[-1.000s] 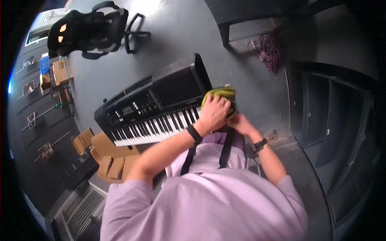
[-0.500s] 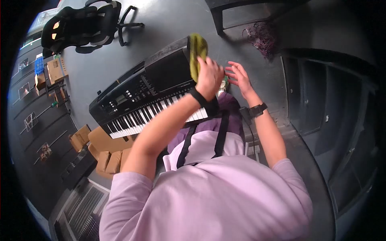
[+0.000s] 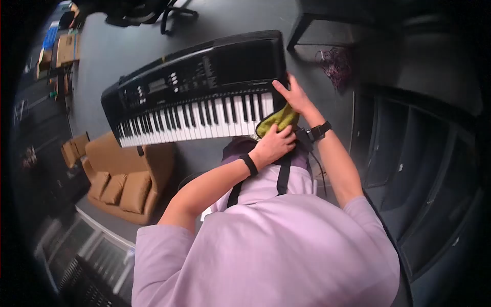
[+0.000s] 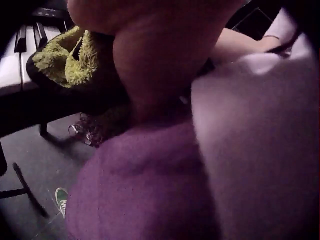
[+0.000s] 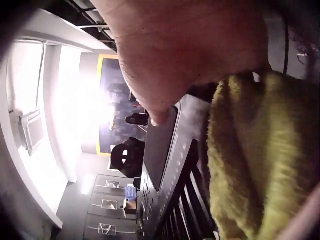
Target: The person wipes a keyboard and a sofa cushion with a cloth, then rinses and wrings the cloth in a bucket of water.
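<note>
A black electronic keyboard (image 3: 194, 89) with white and black keys stretches across the head view. My left hand (image 3: 275, 145) holds a yellow-green fluffy cloth (image 3: 280, 120) against the keyboard's near right corner, fingers bent over its folds. Dark edging shows along the cloth. At the keyboard's right end, my right hand (image 3: 295, 98) grips the side, thumb on the top face; its other fingers are mostly hidden. Up close in the right wrist view, the cloth (image 5: 260, 160) hangs beside that hand. The left wrist view shows the cloth (image 4: 67, 57) next to the end keys.
Beyond the keyboard's right end, a tangle of purplish cords (image 3: 335, 66) lies on the floor near a dark table (image 3: 302, 30). A tan sofa (image 3: 120, 176) stands to the left. Dark cabinets (image 3: 409, 153) line the right side. A wheeled chair (image 3: 138, 15) is at the top.
My left hand has brought the cloth from the keyboard's far right end back to its near right corner. My right hand has gone from mid-air to the keyboard's right end.
</note>
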